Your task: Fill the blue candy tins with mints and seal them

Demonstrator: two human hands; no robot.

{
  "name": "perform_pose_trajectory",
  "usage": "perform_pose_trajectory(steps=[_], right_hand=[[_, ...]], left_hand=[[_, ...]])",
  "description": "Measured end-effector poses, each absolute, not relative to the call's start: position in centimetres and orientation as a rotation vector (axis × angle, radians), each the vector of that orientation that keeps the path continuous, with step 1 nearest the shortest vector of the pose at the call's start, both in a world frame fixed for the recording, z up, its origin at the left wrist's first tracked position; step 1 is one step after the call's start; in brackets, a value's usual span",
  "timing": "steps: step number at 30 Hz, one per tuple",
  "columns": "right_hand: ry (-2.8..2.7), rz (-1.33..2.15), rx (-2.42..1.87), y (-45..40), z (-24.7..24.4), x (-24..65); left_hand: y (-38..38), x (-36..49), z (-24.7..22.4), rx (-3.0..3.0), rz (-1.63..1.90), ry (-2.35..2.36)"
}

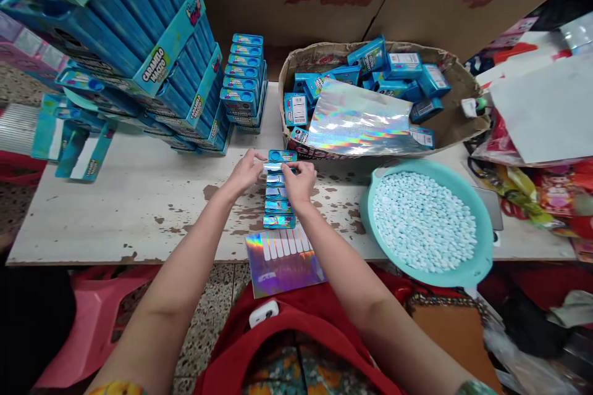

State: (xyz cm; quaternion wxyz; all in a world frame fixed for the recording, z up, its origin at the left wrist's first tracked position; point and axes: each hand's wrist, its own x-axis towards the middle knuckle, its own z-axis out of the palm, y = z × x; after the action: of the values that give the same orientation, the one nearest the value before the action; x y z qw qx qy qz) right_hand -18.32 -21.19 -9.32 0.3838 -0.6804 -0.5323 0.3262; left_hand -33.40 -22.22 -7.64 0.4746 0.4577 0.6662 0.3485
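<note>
A narrow shiny sticker strip is stretched between my left hand and my right hand, the fingers of each pinching one end. Beneath it, a row of small blue candy boxes runs toward me along the table; several carry shiny strips on top, and my right hand partly covers the row. Close to the table's front edge lies a holographic sticker sheet, with several pale bare slots where strips are gone. My right forearm hides its right edge.
Tall stacks of blue display boxes rise at the left, beside a smaller stack. Behind my hands stands a cardboard box with loose candy boxes and a holographic sheet. A turquoise basin of pale candies overhangs the front edge.
</note>
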Motion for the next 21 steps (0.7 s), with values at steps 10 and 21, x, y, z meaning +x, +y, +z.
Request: perform_pose_trajectory(steps=[10, 21], right_hand=[[-1.288, 0.89, -1.851, -19.9, -11.9, -18.3], [-1.432, 0.931, -1.731, -19.7, -11.0, -16.4]], left_hand=[[-21.5, -32.5, -11.9, 1.046, 0.644, 1.834], [-32.4, -33.2, -12.1, 1.709, 0.141, 1.919]])
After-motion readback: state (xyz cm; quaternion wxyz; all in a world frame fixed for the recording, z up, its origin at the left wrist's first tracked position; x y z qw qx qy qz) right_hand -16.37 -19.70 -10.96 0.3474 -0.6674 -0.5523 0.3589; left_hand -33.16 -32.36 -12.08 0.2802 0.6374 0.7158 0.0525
